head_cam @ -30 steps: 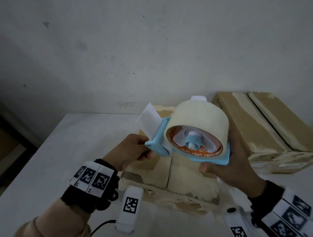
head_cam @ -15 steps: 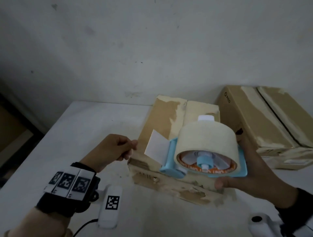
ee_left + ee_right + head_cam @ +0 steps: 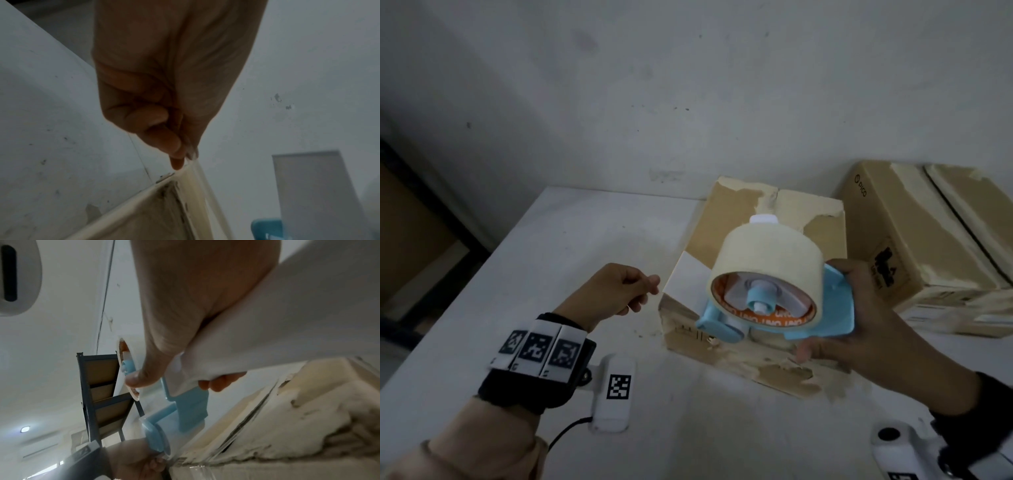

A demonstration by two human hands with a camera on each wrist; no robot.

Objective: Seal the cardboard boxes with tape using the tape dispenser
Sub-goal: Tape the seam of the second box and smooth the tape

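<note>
My right hand (image 3: 822, 311) grips the blue tape dispenser (image 3: 719, 325) with its wide cream tape roll (image 3: 763, 253), tilted above the near left part of a worn cardboard box (image 3: 736, 205). A short white length of tape (image 3: 685, 274) runs from the dispenser's front to the left. My left hand (image 3: 652, 284) is beside the box's left edge, fingers curled. In the left wrist view its fingertips (image 3: 176, 160) pinch the tape end (image 3: 195, 168). The right wrist view shows thumb and fingers round the dispenser (image 3: 191, 407), with the box seam (image 3: 252, 410) below.
A second, larger cardboard box (image 3: 914, 240) stands at the right, close to the first. A white tagged device (image 3: 614, 394) with a cable lies on the white table (image 3: 551, 274) near my left wrist; another white device (image 3: 893, 442) is at the bottom right. The wall is right behind the boxes.
My left hand left the dispenser's front and moved left to the tape end. My right hand lowered the dispenser over the box and tilted it more to the right.
</note>
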